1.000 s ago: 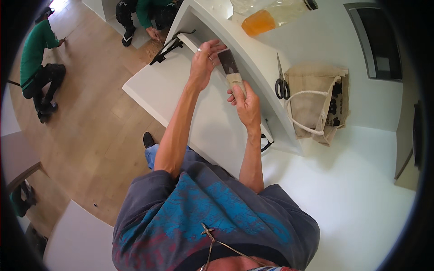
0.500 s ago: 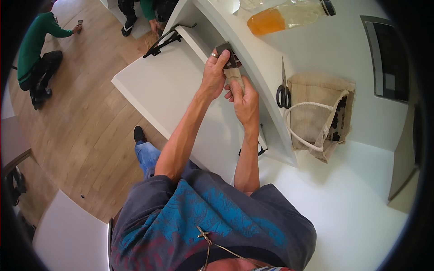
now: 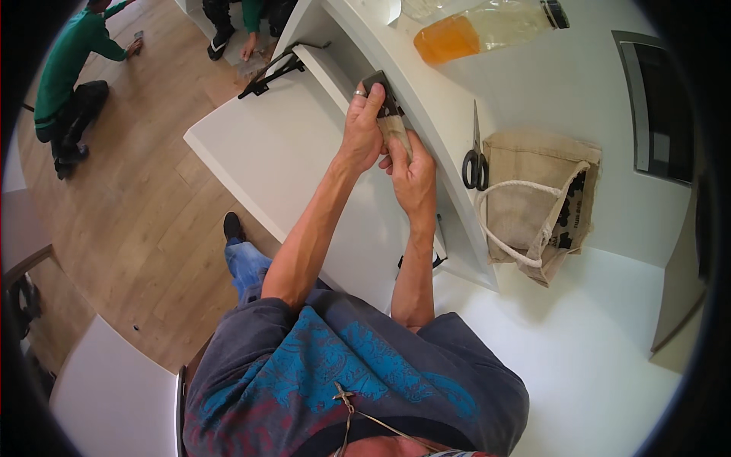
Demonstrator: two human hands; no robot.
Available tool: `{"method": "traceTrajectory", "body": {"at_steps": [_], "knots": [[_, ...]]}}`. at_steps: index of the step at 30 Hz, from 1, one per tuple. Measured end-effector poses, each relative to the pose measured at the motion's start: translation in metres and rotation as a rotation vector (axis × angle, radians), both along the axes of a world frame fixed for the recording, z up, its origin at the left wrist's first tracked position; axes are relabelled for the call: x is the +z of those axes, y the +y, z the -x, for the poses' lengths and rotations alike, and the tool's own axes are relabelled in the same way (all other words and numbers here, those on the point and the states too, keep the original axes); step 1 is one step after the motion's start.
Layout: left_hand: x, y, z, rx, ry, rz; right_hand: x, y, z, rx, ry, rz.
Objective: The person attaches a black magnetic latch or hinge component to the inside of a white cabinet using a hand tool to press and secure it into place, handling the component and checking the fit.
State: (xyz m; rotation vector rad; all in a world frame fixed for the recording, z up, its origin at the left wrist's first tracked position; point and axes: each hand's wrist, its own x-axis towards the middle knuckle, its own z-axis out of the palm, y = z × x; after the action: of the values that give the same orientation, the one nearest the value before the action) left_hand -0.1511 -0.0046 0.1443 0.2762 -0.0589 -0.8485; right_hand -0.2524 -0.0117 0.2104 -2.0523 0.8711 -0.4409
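Above the open white cabinet, my left hand [image 3: 361,131] is closed on a dark flat oblong piece [image 3: 390,105], its thumb lying on the upper face. A pale beige section makes up the piece's lower end. My right hand [image 3: 413,177] grips that beige end between thumb and fingers. I cannot make out what kind of thing it is. A lowered white flap door [image 3: 251,164] lies beneath my forearms. Black-handled scissors [image 3: 475,164] rest on the white top just right of my right hand.
A beige cloth bag [image 3: 525,156] with rope handles lies beside the scissors. Farther up is a clear bottle of orange liquid [image 3: 449,39]. A black hinge arm [image 3: 276,75] joins the flap's far side. A crouching person in green [image 3: 70,65] and another person's hand [image 3: 249,46] are near the floor.
Both my hands keep hold of the piece; my right fingers have shifted slightly along its beige end. The green-clad person's arm and the other person's hand have moved. The view has shifted slightly.
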Motion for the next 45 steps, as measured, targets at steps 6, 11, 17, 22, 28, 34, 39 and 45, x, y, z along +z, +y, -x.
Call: {"method": "traceTrajectory", "body": {"at_steps": [6, 11, 17, 22, 28, 34, 39, 45], "knots": [[-0.001, 0.005, -0.007, -0.068, -0.049, -0.009, 0.003, 0.001, -0.004, 0.004, -0.004, -0.005], [-0.001, 0.006, -0.003, -0.061, -0.023, -0.005, 0.008, 0.007, -0.004, -0.029, 0.029, 0.010], [0.000, 0.006, 0.000, -0.066, -0.013, 0.009, 0.010, 0.009, -0.002, -0.040, 0.016, 0.019], [0.004, 0.007, -0.007, -0.091, -0.032, 0.005, 0.013, 0.008, -0.007, -0.040, 0.005, 0.014], [0.005, 0.007, -0.003, -0.069, -0.026, -0.016, 0.011, 0.010, -0.004, -0.034, 0.005, 0.023], [-0.001, 0.005, -0.002, -0.069, -0.036, -0.003, 0.012, 0.008, -0.003, -0.045, 0.045, 0.019], [0.005, 0.006, -0.007, -0.047, -0.043, -0.011, 0.009, 0.005, -0.006, -0.036, 0.014, 0.013], [0.007, 0.009, -0.013, -0.074, -0.046, -0.019, 0.015, 0.011, -0.013, -0.050, 0.041, 0.016]]}}
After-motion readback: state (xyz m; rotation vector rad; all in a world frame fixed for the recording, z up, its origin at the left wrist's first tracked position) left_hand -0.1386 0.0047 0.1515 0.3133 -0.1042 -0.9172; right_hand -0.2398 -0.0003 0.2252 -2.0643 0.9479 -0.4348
